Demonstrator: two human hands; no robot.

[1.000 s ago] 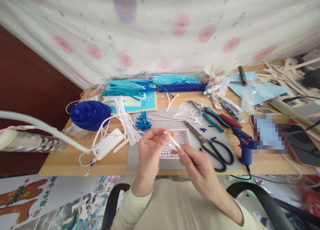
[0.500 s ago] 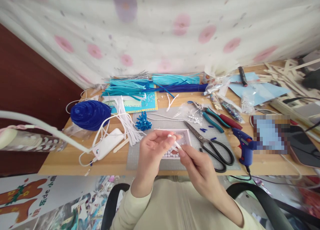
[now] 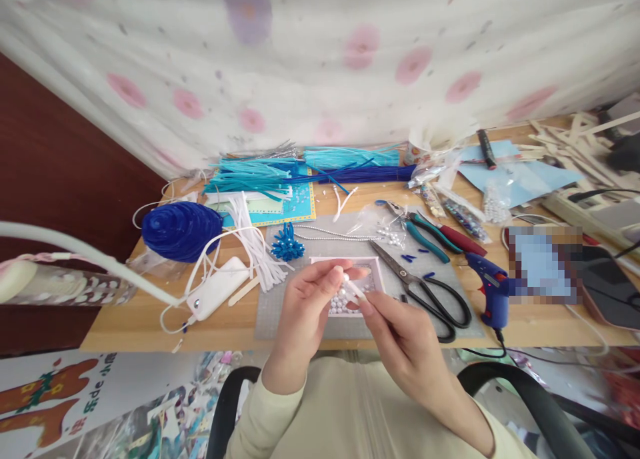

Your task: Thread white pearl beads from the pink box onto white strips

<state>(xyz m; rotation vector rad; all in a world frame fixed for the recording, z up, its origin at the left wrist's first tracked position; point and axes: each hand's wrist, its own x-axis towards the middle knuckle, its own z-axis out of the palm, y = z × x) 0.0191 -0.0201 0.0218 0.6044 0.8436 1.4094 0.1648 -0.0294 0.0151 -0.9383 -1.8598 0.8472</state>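
My left hand (image 3: pixel 306 312) is closed, thumb and fingers pinched at the upper end of a short white pipe cleaner (image 3: pixel 355 290). A small white bead seems to sit at that end, partly hidden by the fingertips. Holding the lower end between thumb and forefinger is my right hand (image 3: pixel 403 332). Both hands are over a shallow white box (image 3: pixel 379 272) with white pearl beads (image 3: pixel 339 304) inside. Behind the box lies a blue beaded pipe-cleaner flower (image 3: pixel 287 243). Black-handled scissors (image 3: pixel 413 282) rest to the right of the box.
Pliers (image 3: pixel 425 236) and a blue glue gun (image 3: pixel 493 289) lie at the right. Bundles of blue pipe cleaners (image 3: pixel 370 174) line the back. White strips (image 3: pixel 250 246), a blue yarn-like cone (image 3: pixel 181 231) and a white corded device (image 3: pixel 220 288) occupy the left. A grey mat (image 3: pixel 280 319) lies beneath.
The fingertips of my left hand have shifted slightly along the upper end of the white pipe cleaner. The right hand keeps its pinch. The view has moved a little.
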